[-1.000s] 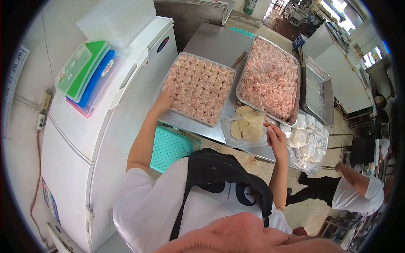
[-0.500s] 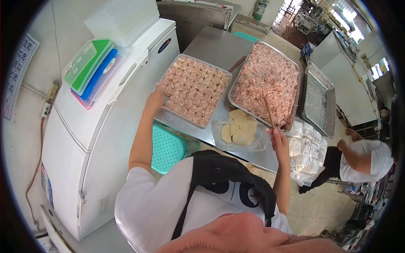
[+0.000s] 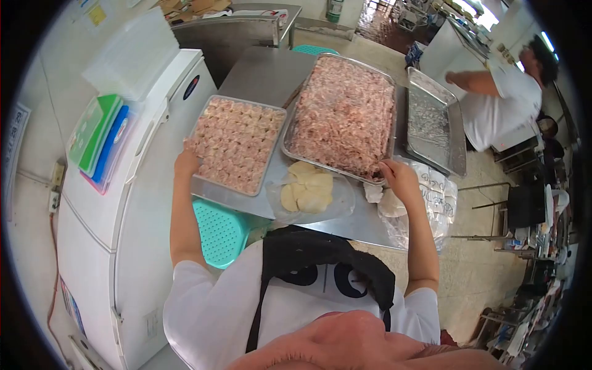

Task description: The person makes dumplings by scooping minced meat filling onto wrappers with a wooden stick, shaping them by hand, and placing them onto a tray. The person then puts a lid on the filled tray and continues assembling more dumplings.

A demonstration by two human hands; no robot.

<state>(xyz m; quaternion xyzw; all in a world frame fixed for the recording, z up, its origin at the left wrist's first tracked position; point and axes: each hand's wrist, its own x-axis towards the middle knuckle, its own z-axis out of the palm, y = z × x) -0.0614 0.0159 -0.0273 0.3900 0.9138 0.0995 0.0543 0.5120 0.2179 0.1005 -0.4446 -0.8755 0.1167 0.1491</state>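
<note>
My left hand [image 3: 187, 161] is at the left edge of a tray of filled dumplings [image 3: 237, 145]; its fingers look closed, but anything in them is too small to make out. My right hand [image 3: 401, 177] is at the near right corner of the large metal tray of minced meat [image 3: 345, 114], fingers pinched, and the stick seen earlier cannot be made out there. Round yellow wrappers [image 3: 308, 190] lie on clear plastic between the trays, near the table's front edge. Plastic bags of pale packs [image 3: 436, 200] sit just right of my right hand.
An empty metal tray [image 3: 430, 120] lies right of the meat. The white freezer [image 3: 139, 148] stands left, with coloured lids [image 3: 98, 132] and clear containers [image 3: 132, 52] on top. A turquoise stool [image 3: 221, 231] is under the table. Another person [image 3: 502, 102] stands at the back right.
My right hand has moved to the meat tray's corner, and the stick no longer shows clearly. The view has shifted, with the table further left. The other person has moved toward the back.
</note>
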